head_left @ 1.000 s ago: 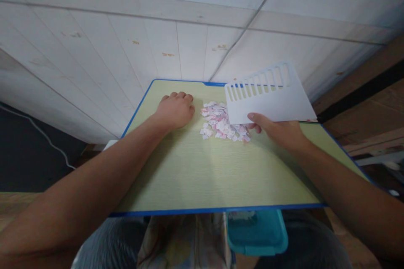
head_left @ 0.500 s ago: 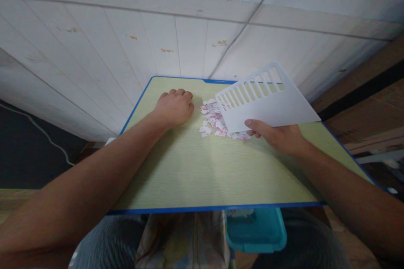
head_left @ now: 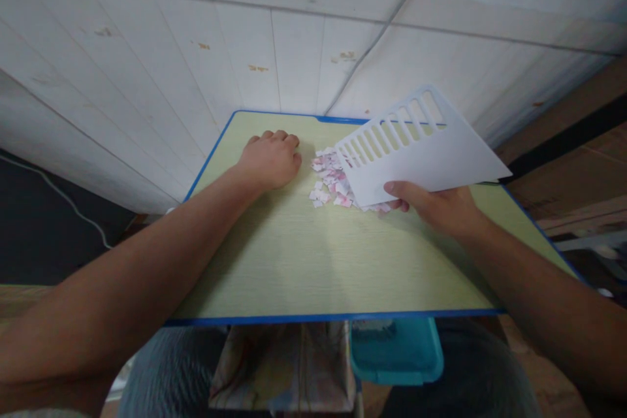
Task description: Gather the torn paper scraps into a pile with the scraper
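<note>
My right hand [head_left: 435, 206] grips the lower edge of a white flat panel [head_left: 426, 173], thumb on top and fingertips underneath. A row of rounded slots, growing longer to the right, runs along the panel's far side. It is tilted over a heap of small white and pink paper scraps [head_left: 329, 176] and hides part of them. Left of the scraps, apart from them, my left hand [head_left: 272, 160] rests palm down on the table [head_left: 294, 261]. Its fingers are curled in, and anything beneath them is hidden.
A teal plastic bin [head_left: 401, 359] sits below the table's front edge, near my knees. Beside it hangs a patterned cloth [head_left: 284, 366]. A white panelled wall [head_left: 196, 78] with a grey cable [head_left: 382, 32] rises behind the table. Brown cardboard [head_left: 582, 163] stands at the right.
The camera view has shifted slightly. My right hand and the white panel have moved a little to the right. My left hand stays in place on the table.
</note>
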### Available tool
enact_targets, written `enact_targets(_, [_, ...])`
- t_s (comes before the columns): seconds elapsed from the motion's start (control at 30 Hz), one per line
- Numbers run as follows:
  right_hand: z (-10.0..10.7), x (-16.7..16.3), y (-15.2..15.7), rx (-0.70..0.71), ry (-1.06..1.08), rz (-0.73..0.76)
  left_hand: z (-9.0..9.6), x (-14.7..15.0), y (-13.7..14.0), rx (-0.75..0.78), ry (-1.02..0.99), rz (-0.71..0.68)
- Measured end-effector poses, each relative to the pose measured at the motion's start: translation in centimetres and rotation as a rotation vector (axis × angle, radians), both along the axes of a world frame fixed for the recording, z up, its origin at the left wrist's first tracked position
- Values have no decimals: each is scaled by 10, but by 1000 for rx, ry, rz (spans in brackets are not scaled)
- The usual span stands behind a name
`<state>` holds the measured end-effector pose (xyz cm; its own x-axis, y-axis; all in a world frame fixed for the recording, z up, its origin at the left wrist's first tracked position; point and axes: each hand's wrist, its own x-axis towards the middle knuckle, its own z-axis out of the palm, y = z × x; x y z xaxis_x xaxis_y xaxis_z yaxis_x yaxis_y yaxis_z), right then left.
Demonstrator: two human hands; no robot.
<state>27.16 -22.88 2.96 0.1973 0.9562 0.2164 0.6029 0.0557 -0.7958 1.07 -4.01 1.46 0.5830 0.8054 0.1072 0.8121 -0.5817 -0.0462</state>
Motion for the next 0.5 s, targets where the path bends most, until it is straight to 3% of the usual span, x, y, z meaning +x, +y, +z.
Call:
enact_targets(0.1, [1,1,0,20,-15,24,-1,0,0,5,-5,2])
enact_targets(0.5, [5,-2,-4,-144,113,130,1,1,-1,-18,-37,7])
